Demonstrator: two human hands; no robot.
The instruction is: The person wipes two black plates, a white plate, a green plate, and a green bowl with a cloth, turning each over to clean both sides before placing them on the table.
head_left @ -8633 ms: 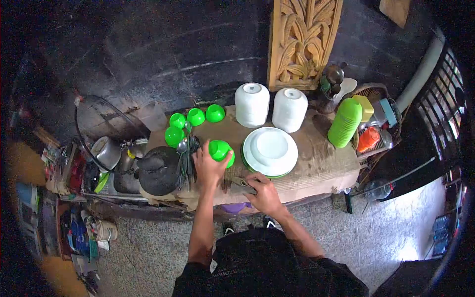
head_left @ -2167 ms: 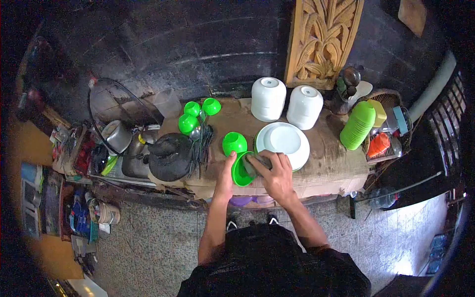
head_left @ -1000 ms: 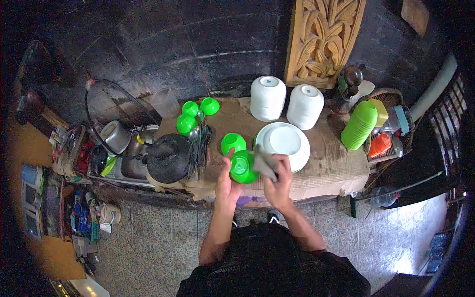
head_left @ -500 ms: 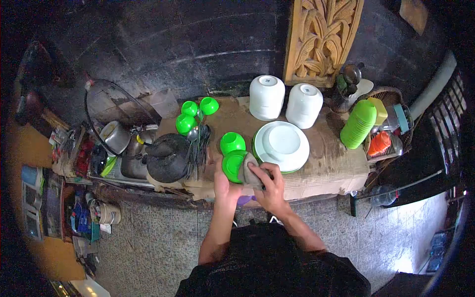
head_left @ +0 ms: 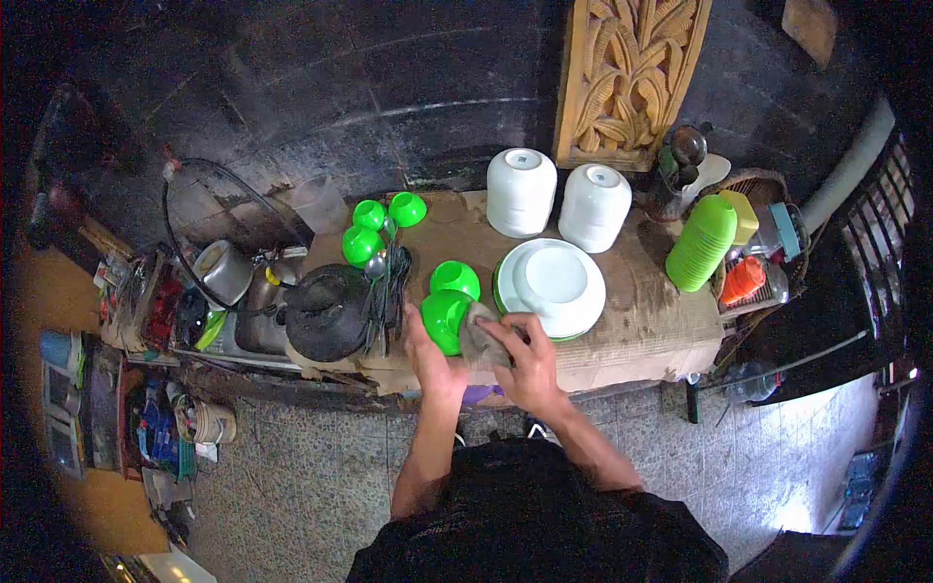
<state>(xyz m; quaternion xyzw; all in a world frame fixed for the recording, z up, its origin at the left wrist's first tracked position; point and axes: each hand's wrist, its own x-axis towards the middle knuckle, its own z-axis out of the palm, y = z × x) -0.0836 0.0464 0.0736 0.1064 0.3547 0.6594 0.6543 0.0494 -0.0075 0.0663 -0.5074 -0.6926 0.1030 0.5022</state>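
My left hand [head_left: 434, 360] is closed on the side of a bright green bowl [head_left: 444, 316], held tilted above the counter's front edge. In my right hand [head_left: 528, 361] is a greyish cloth [head_left: 480, 337], bunched under the fingers and pressed to the bowl's right side. Just behind it another green bowl [head_left: 454, 279] rests upside down on the cardboard. To the right stands a stack of white plates [head_left: 583, 309], bottoms up, with a green rim showing underneath.
Cardboard [head_left: 641, 340] covers the counter. Upturned white bowls [head_left: 522, 194] are stacked at the back. Several green bowls [head_left: 362, 246], spoons and forks [head_left: 388, 291] and a dark stone mortar [head_left: 330, 316] lie left. Lime-green stacked cups [head_left: 702, 243] and a wicker basket [head_left: 799, 262] stand right.
The held green bowl has turned in my left hand, from showing its ringed base to showing a smooth rounded surface. The cloth stays against its right side.
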